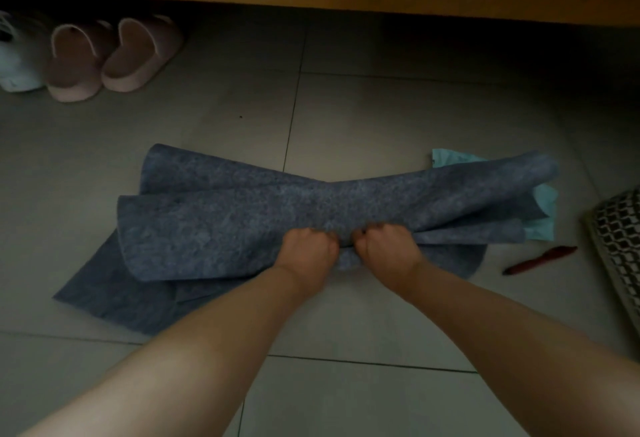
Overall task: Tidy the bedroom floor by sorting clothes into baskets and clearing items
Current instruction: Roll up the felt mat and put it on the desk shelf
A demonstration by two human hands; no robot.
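Both hands [348, 249] gripping gray felt mat [242, 221]

Grey felt mat [242, 225] bunched at its middle, ends fanned flat on tiled floor [346, 114]

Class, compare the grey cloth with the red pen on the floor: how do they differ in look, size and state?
The grey cloth is large, soft and bunched in folds; the red pen is small, slim and rigid. The cloth is gripped at its middle by the left hand and right hand; the pen lies untouched to the right. Both lie on the tiled floor.
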